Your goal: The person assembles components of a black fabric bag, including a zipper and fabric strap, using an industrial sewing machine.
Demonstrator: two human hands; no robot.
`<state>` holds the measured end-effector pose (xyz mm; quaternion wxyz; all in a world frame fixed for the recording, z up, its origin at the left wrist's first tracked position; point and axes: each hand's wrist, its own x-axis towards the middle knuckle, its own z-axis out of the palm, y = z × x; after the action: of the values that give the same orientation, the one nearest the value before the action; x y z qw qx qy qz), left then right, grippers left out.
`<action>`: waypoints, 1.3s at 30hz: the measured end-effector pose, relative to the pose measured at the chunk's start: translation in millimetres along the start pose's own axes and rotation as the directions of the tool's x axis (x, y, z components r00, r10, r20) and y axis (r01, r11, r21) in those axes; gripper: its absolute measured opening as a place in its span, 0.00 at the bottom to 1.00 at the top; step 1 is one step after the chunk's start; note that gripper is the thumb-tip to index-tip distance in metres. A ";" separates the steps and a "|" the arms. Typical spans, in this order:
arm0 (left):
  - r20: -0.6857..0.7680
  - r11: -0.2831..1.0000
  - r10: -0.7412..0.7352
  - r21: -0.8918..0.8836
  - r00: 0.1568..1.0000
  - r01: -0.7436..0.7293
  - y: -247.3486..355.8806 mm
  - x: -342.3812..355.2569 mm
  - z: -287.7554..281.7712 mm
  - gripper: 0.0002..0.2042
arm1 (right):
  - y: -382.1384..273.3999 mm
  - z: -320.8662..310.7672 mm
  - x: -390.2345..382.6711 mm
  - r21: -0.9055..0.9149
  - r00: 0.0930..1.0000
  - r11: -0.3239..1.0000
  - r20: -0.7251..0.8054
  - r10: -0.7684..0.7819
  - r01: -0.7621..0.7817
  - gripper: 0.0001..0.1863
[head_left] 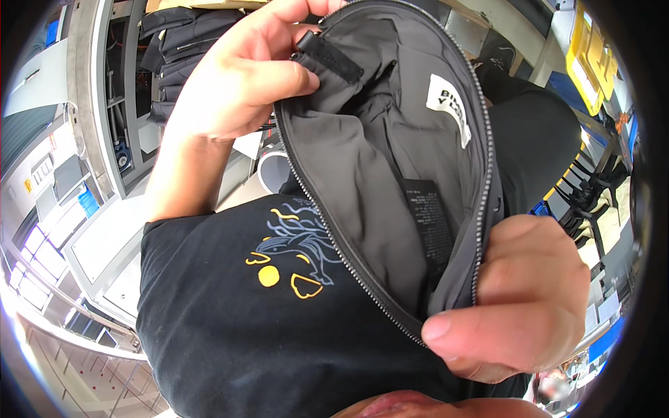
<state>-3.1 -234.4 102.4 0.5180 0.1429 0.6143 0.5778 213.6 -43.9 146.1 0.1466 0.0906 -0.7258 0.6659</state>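
Note:
A dark grey zipped bag [369, 167] is held wide open before me, showing a creased lining, a white label [446, 111], a black label [428, 230] and a short black tab [327, 57] at the top left. My left hand [254, 83] grips the upper left rim beside that tab, thumb bent over the edge. Closed on the lower right rim, my right hand [509, 299] has its thumb on the zip at the bottom.
Behind the bag, a stack of folded black items [178, 59] sits on a metal rack. A yellow plastic piece [585, 63] is at upper right, black chairs [585, 209] at right, and a white surface [97, 251] at left.

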 end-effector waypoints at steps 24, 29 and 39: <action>0.235 0.998 -0.010 -0.056 0.972 0.024 9.4 -1.7 18.7 0.36 | 1.8 -6.8 -9.0 0.159 0.995 0.983 0.012 -0.096 0.093 0.04; 0.215 0.998 -0.028 -0.041 0.976 0.038 10.4 -0.9 25.9 0.38 | 2.7 -2.9 -11.6 0.175 0.994 0.980 -0.081 -0.078 0.092 0.05; 0.042 0.973 -0.073 0.221 0.996 0.062 12.9 -2.7 46.1 0.33 | 0.4 -11.3 -6.8 0.163 0.997 0.985 0.053 -0.060 0.050 0.05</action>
<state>29.6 -206.8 124.1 0.5334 0.1928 0.6659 0.4847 220.9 -33.1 144.3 0.1362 0.1414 -0.6707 0.7153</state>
